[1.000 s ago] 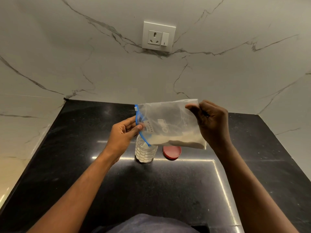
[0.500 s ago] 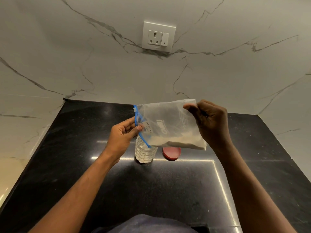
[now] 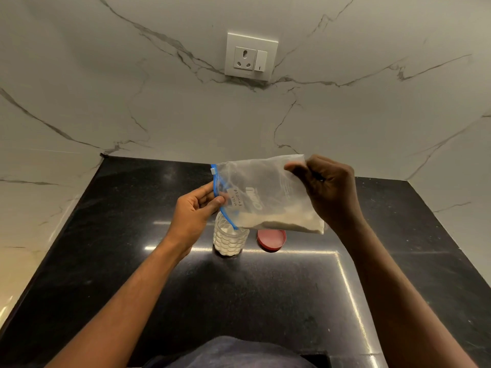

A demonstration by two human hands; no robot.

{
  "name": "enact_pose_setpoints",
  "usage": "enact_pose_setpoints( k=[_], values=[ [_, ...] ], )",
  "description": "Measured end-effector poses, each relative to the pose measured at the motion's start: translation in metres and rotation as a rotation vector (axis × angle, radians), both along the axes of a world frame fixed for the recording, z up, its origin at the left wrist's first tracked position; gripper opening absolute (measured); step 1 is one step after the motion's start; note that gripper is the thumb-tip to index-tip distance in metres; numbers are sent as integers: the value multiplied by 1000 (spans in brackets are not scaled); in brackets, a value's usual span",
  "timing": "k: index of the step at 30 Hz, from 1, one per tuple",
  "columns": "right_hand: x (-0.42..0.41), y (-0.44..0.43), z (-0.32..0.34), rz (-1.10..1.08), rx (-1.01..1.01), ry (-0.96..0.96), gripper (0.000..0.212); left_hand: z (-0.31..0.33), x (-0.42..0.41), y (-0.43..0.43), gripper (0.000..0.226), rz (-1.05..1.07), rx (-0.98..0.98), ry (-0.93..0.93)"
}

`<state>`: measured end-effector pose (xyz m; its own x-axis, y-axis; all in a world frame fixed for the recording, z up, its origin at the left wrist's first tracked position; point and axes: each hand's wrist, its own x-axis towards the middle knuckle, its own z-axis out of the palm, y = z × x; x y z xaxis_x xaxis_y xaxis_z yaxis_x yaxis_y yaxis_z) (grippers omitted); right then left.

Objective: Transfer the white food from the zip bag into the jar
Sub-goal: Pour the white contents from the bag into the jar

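Glossy black stone table [image 3: 132,274] across the lower frame. At centre, held over it: limp clear zip bag [image 3: 265,192], turned sideways, blue zipper edge leftward, white food [image 3: 281,221] slumped along its lower side. Better tipped slowly, mouth corner kept inside the jar. Right grip [image 3: 332,192] pinched shut on the bag's far corner; left grip [image 3: 196,211] pinching the zipper edge. Below: ribbed clear jar [image 3: 229,241], partly filled. Beside it, flat red lid [image 3: 271,240].
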<state>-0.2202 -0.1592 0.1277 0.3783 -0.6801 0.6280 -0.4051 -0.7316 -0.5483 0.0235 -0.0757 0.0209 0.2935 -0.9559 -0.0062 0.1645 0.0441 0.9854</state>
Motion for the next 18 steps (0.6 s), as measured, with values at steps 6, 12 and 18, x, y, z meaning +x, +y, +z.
enact_pose_setpoints(
  k=[6, 12, 18],
  values=[
    [-3, -3, 0, -8, 1, -12, 42, 2, -3, 1, 38, -1, -7, 18],
    [0, -6, -3, -13, 3, -10, 61, 3, -4, 0, 36, 6, -8, 22],
    [-1, -6, -1, -21, -2, -18, 53, 3, -4, 1, 37, 8, -5, 26]
  ],
)
